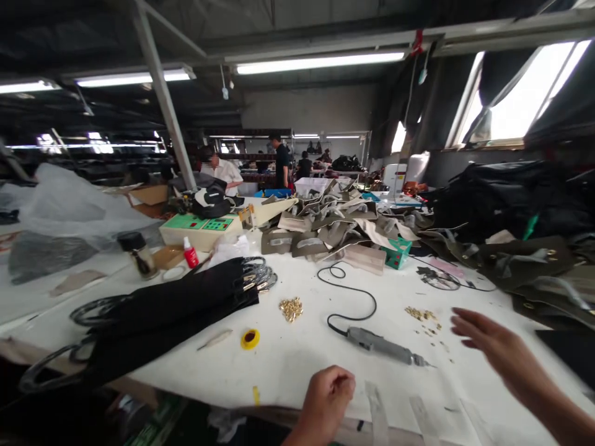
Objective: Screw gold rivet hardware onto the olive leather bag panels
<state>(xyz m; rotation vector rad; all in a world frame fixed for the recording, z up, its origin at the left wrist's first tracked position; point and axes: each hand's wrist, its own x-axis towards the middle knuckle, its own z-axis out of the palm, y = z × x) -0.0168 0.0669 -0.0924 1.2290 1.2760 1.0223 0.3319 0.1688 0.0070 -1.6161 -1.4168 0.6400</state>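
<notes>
My left hand [329,391] is over the table's front edge with its fingers curled together; whether anything is inside them is hidden. To the right, my right hand [486,339] has its fingers stretched out and holds nothing, beside a scatter of small brass pieces [421,314]. A grey electric screwdriver [381,347] with a black cord lies between the hands, its tip pointing right. Farther left is a pile of gold-coloured pieces [290,309], and near it a yellow ring-shaped item [250,338].
Black straps or panels [186,303] cover the left of the white table [297,365]. Olive pieces [334,226] are heaped at the back, beside a green box [396,253]. A green-topped machine [199,228] and red bottle [190,253] stand back left. People are in the background.
</notes>
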